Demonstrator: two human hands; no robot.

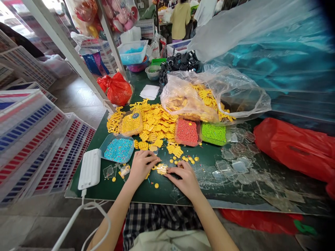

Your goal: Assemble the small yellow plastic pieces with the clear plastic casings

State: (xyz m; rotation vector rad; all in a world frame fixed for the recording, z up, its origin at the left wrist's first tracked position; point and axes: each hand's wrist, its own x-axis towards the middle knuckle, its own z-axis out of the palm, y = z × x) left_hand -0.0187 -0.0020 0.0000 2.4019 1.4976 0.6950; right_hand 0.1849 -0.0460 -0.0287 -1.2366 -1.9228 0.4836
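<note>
My right hand (184, 178) has its thumb and fingers at the right edge of a yellow plastic piece (162, 169), gripping it just over the table. Just up and left of that piece, my left hand (143, 165) has its fingertips pressed together; what they hold, if anything, is too small to make out. Small yellow discs (188, 158) lie scattered beyond my right hand, and one yellow disc (156, 185) is nearer to me. Behind my hands is a heap of flat yellow plastic pieces (157, 120). A tray of blue beads (119, 149) stands to the left of my left hand.
Trays of yellow beads (131, 124), red beads (187, 131) and green beads (214, 134) surround the heap. Clear plastic squares (239, 165) lie at the right. A white power bank (89, 169) with a cable sits at the left edge. A red bag (293, 148) bulges at the right.
</note>
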